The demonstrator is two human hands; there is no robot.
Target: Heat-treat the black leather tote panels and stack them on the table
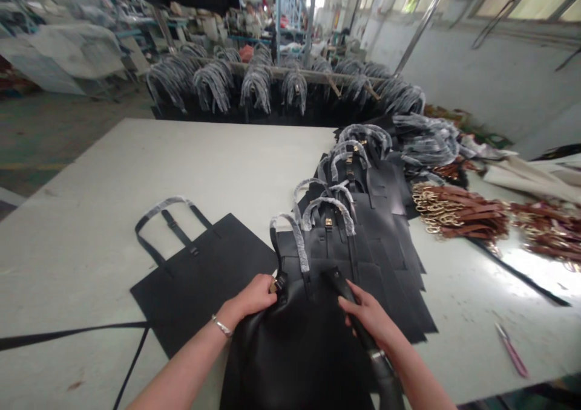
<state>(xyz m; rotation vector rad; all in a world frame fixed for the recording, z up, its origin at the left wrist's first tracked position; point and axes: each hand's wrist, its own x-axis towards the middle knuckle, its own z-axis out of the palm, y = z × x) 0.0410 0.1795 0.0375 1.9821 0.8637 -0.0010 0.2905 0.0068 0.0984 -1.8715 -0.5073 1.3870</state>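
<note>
My left hand, with a silver bracelet at the wrist, is closed on the upper left edge of a black bag panel, beside a small gold clasp. In my right hand is a black strap; its flat end lies over the panel's top, and the fingers wrap round it. A handle in clear plastic film rises from the panel. To the left, a second black panel lies flat with its handle pointing away from me.
Overlapping black panels with wrapped handles run along the right. Beyond them lie brown straps with gold hooks and pink-handled snips. Many wrapped handles hang on a rack past the table's far edge.
</note>
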